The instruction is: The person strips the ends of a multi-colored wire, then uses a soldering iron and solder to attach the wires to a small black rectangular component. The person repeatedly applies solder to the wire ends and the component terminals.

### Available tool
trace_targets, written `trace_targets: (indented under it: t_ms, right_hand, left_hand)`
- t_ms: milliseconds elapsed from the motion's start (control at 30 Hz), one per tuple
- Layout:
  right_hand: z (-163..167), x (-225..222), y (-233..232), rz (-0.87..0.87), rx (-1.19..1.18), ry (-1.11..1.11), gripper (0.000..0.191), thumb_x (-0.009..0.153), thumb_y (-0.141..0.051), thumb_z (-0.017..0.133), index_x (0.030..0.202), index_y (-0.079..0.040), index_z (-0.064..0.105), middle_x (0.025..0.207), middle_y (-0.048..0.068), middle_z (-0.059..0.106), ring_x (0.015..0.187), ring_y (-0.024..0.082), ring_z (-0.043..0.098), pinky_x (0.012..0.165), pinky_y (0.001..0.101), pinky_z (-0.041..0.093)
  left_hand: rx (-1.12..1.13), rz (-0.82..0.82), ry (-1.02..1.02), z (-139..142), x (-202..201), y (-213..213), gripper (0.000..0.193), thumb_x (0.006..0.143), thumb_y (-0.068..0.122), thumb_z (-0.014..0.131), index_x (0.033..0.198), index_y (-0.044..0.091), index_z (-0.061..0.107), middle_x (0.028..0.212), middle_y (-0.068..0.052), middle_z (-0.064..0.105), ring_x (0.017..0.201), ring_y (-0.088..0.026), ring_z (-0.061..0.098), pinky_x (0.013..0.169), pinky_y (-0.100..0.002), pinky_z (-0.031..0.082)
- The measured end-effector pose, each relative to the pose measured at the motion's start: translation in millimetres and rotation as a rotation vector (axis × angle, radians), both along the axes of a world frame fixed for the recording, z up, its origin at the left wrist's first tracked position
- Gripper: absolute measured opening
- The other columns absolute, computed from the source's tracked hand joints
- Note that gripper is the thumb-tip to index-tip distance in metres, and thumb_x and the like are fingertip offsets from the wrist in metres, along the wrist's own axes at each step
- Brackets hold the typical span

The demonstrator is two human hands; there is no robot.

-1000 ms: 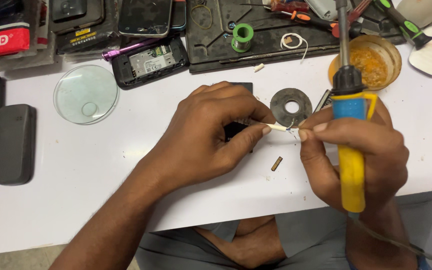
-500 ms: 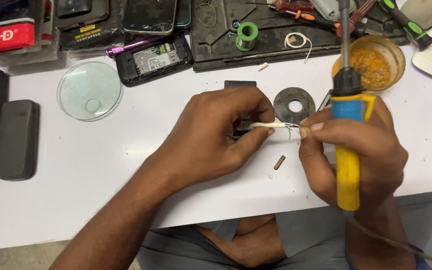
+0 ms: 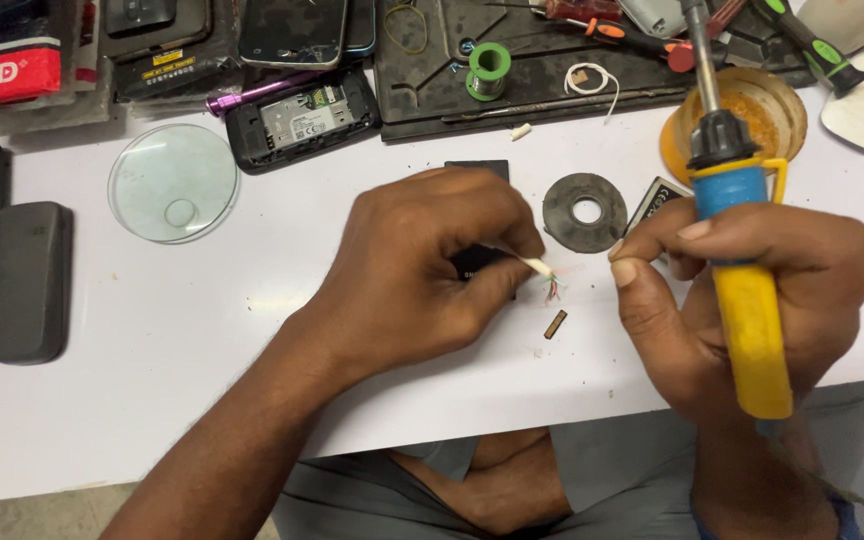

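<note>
The left hand pinched a thin white wire just left of the black ring. The right hand gripped the yellow soldering iron. Maybe hold the frayed tips steady.

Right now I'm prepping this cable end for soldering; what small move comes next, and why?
Probably pinch the frayed wire strands with the right hand, since they splay loose from the white cable the left hand holds.
</note>
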State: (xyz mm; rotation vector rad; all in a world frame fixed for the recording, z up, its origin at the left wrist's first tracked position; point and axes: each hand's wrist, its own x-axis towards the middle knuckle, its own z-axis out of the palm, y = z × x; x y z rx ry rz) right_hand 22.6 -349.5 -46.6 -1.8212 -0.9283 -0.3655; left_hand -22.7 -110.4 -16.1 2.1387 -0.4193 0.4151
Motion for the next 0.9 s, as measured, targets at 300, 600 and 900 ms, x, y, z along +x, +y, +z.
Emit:
trace_targets:
  t_ms: [300, 600, 900]
  right_hand:
    - [-8, 1, -7, -0.003, 0.112, 0.062, 0.045, 0.112, 0.006, 0.067, 0.137, -0.008, 0.033, 0.107, 0.015, 0.062, 0.092, 0.017, 0.066, 0.087, 0.0254, 0.056]
    - [1, 2, 0, 0.020, -0.003, -0.126, 0.059, 0.101, 0.005, 0.079, 0.134, -0.009, 0.032, 0.108, 0.021, 0.066, 0.094, 0.025, 0.071, 0.082, 0.0272, 0.055]
    - [-5, 3, 2, 0.068, 0.072, -0.079, 0.053, 0.102, 0.008, 0.079, 0.129, -0.010, 0.037, 0.095, 0.019, 0.069, 0.085, 0.022, 0.074, 0.078, 0.0305, 0.058]
  left_hand:
    - [-0.189, 0.001, 0.148, 2, -1, -1, 0.015, 0.090, 0.016, 0.081, 0.101, 0.006, 0.079, 0.078, -0.003, 0.077, 0.062, -0.006, 0.069, 0.054, -0.022, 0.053]
    - [-0.248, -0.054, 0.212, 2, -2, -2, 0.017, 0.092, 0.017, 0.080, 0.105, 0.005, 0.078, 0.086, -0.005, 0.080, 0.069, -0.006, 0.073, 0.060, -0.022, 0.058]
    - [-0.177, -0.141, 0.214, 2, -3, -2, 0.022, 0.091, 0.020, 0.079, 0.108, 0.007, 0.077, 0.088, -0.005, 0.079, 0.070, -0.010, 0.071, 0.061, -0.026, 0.056]
